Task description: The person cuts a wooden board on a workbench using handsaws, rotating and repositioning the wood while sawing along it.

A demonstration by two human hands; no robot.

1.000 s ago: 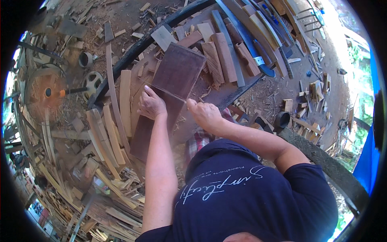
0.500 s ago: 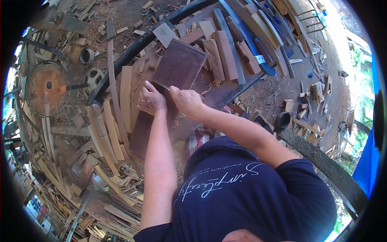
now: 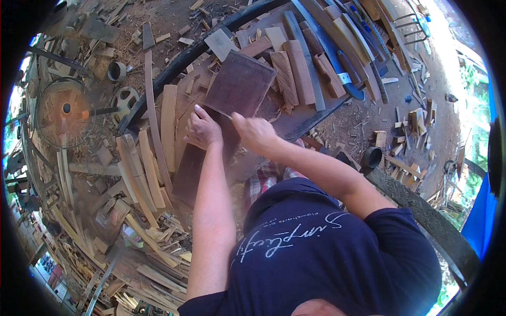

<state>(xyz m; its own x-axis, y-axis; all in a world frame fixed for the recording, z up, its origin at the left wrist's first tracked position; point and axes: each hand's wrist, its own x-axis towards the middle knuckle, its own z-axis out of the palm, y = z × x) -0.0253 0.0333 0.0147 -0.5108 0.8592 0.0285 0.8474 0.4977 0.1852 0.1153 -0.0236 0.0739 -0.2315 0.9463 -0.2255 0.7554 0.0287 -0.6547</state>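
Note:
Two dark brown flat pieces lie end to end: a square upper board [image 3: 240,81] and a longer lower board [image 3: 185,181] partly hidden by my arm. My left hand [image 3: 204,128] grips the left side near their junction, fingers curled and thumb at the seam. Just right of it, my right hand [image 3: 250,131] is closed at the seam on something too small to make out. Wooden blocks [image 3: 298,73] lie right of the boards, pale strips [image 3: 168,126] to the left.
A dark-edged bench [image 3: 321,121] holds long bars, pipes and a blue-handled tool [image 3: 353,84]. A round orange-centred machine [image 3: 66,110] and wheel [image 3: 126,102] stand left. Offcuts cover the ground. A black cylinder [image 3: 371,157] and dark beam [image 3: 421,216] are right, with a blue sheet [image 3: 477,221] beyond.
My right hand moved leftward along the seam toward my left hand, then back slightly right. The boards and surroundings shifted slightly in view; my left hand stayed at the seam.

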